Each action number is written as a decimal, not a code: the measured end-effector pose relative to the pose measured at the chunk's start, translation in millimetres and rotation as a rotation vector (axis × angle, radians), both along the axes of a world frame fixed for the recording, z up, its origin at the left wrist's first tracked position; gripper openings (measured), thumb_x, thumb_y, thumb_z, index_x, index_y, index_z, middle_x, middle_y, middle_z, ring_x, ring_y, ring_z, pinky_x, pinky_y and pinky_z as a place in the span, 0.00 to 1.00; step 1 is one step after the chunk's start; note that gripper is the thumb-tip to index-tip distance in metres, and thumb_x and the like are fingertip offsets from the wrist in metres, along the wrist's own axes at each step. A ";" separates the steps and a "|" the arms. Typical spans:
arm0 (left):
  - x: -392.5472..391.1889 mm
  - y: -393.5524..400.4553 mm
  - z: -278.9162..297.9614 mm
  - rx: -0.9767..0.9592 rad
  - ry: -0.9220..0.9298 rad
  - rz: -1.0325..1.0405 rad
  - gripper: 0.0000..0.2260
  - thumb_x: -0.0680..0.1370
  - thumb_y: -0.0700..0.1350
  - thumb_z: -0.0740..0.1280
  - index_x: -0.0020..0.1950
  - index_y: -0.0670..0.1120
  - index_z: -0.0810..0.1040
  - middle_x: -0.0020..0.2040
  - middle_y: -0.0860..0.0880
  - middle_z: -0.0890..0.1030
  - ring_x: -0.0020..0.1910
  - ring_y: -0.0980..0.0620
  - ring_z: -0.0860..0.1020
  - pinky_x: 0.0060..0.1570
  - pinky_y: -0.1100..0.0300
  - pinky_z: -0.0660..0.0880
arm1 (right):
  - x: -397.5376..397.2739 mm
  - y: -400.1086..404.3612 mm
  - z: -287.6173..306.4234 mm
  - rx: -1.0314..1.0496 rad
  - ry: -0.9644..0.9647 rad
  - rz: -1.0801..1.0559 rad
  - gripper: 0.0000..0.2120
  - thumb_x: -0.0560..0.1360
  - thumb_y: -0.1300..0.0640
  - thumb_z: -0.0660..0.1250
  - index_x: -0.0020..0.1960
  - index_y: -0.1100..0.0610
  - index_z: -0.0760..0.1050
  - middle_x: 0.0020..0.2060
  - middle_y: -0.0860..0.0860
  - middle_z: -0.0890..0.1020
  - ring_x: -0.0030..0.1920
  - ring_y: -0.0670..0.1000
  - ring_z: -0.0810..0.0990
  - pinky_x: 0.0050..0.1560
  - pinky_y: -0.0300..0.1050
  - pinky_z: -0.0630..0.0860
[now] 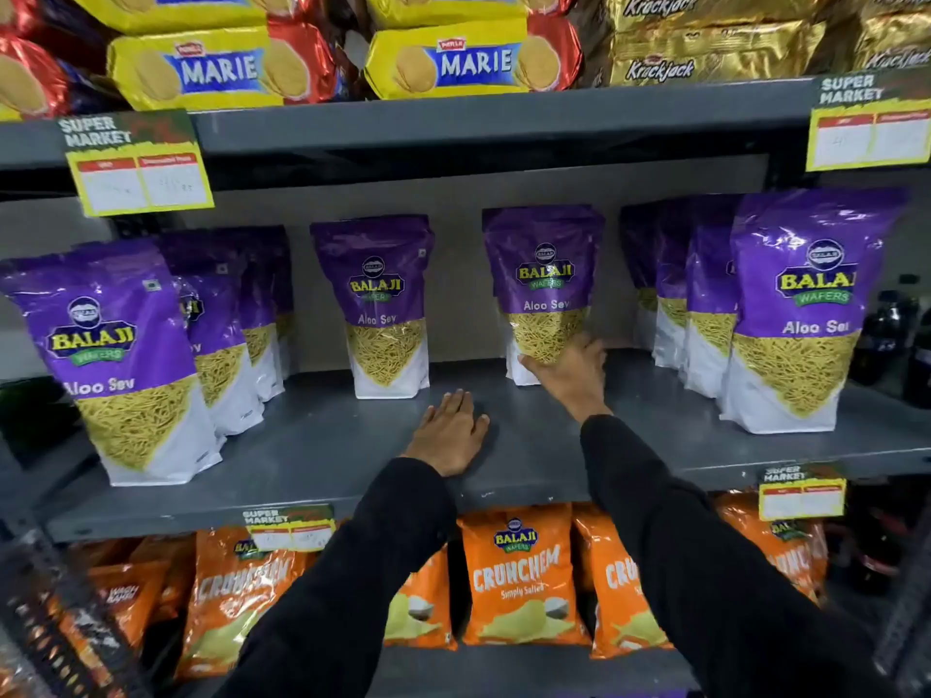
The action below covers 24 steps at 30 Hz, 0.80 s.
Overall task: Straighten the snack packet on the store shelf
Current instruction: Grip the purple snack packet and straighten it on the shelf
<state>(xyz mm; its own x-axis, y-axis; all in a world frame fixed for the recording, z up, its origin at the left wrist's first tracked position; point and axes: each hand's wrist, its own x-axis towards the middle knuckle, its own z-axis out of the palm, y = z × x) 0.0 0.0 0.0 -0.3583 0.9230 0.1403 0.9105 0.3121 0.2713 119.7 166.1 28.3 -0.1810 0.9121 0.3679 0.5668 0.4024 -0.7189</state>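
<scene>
Right hand (569, 367) at centre right of the frame, fingers curled around the lower front of an Aloo Sev packet (544, 289), thumb at its lower left corner; whether the palm also presses the pouch cannot be told. Left hand (451, 430) at centre, fingers spread, palm flat on the grey middle shelf (312, 445), holding nothing.

Packet upright toward the back of the shelf, right of centre, face turned slightly off square, base touching the shelf.

Suggested handling: light grip low on the pouch, small twist until the printed face sits parallel to the shelf edge and to the neighbouring packet (385, 309); base settled flat before release, since a soft, top-light pouch is likely to lean or tip if let go early. Left hand well placed for bracing.

Setting: grey metal shop shelving, more purple packets grouped at left and right, yellow Marie biscuit packs (468, 63) on the tier above, orange Crunchem bags (521, 576) below, yellow price cards (138, 166) clipped to the shelf edges.
</scene>
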 end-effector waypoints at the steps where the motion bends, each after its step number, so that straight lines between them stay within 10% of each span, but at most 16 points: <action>1: -2.5 2.8 -1.0 -0.021 -0.008 0.009 0.28 0.85 0.54 0.48 0.82 0.41 0.51 0.83 0.43 0.53 0.83 0.45 0.50 0.81 0.46 0.48 | -7.0 5.8 -0.3 -0.015 -0.004 -0.027 0.60 0.64 0.36 0.79 0.77 0.70 0.52 0.72 0.68 0.64 0.73 0.68 0.64 0.69 0.64 0.70; 24: -16.1 14.8 -14.5 -0.062 0.026 -0.006 0.28 0.84 0.56 0.48 0.82 0.44 0.53 0.83 0.46 0.54 0.83 0.47 0.51 0.81 0.46 0.47 | -44.9 22.1 -10.6 -0.044 0.121 -0.130 0.66 0.60 0.43 0.83 0.79 0.69 0.46 0.74 0.67 0.62 0.75 0.67 0.65 0.70 0.64 0.70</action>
<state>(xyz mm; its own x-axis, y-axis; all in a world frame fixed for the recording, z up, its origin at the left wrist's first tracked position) -16.1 14.8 -14.5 -0.3494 0.9325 0.0916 0.9190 0.3219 0.2276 74.8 188.2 17.7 -0.0174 0.9407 0.3388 0.5200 0.2979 -0.8005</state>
